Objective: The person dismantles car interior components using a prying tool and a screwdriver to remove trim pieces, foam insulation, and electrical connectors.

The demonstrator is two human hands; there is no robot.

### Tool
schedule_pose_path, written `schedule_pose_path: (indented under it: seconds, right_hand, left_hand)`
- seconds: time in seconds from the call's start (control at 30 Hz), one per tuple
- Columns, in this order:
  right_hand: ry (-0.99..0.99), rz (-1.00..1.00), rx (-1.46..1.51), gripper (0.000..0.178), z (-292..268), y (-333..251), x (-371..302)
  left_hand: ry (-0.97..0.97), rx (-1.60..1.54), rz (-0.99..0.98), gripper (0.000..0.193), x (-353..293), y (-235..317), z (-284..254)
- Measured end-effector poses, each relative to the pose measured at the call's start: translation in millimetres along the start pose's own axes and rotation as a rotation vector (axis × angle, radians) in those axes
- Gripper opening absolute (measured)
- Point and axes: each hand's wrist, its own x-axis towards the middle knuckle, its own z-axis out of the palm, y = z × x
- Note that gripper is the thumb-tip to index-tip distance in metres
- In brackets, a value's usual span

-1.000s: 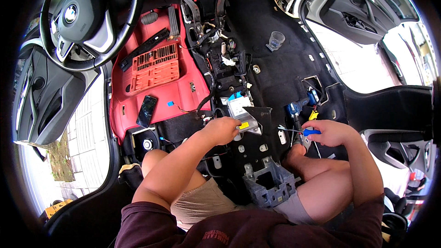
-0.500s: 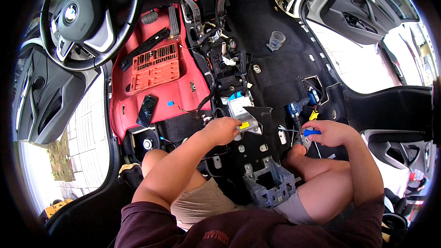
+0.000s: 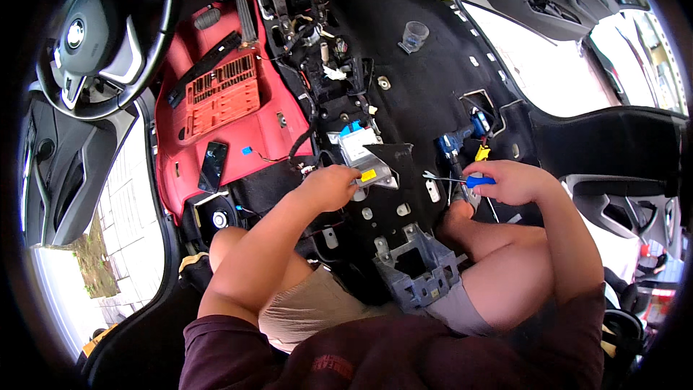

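Observation:
My left hand (image 3: 329, 188) grips the near edge of a silver electronic control box (image 3: 375, 175) with a yellow label. The box lies at the centre console, with a white label and blue connector (image 3: 351, 128) at its far end; a dark flat plate (image 3: 393, 152) sticks out on its right. In my right hand (image 3: 511, 182) is a forked trim removal tool (image 3: 479, 182), its blue handle pinched between thumb and fingers. The tool's metal fork points left toward the box, apart from it. A blue cordless drill (image 3: 451, 143) lies just beyond my right hand.
A grey metal bracket (image 3: 415, 274) rests by my right thigh. The red floor area at left holds an orange bit case (image 3: 220, 97) and a phone (image 3: 212, 166). A clear cup (image 3: 414, 36) stands on black carpet. Exposed wiring runs along the console; the steering wheel (image 3: 172, 0) is upper left.
The whole view has shifted, so the scene sits farther left and higher. Both hands keep their grips, and the tool stays about as far from the control box.

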Motion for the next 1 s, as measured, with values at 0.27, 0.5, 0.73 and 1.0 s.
schedule_pose_path:
  seconds: [0.27, 0.5, 0.73, 1.0]
  right_hand:
    - [0.017, -0.056, -0.026, 0.047, 13.5, 22.6, 10.1]
    - [-0.019, 0.002, -0.046, 0.049, 18.0, 35.9, 7.8]
    - [0.073, -0.084, -0.016, 0.045, 13.0, 48.8, -0.1]
    - [0.279, -0.178, 0.003, 0.033, 31.1, -5.9, 6.9]
  left_hand:
    - [0.089, -0.034, 0.051, 0.035, 9.8, -27.3, 22.3]
    - [0.008, 0.112, -0.010, 0.032, 17.7, -10.4, 19.2]
    - [0.022, 0.065, 0.037, 0.033, 24.5, 13.4, 24.7]
    - [0.151, -0.163, 0.522, 0.076, 12.1, 87.4, 1.2]
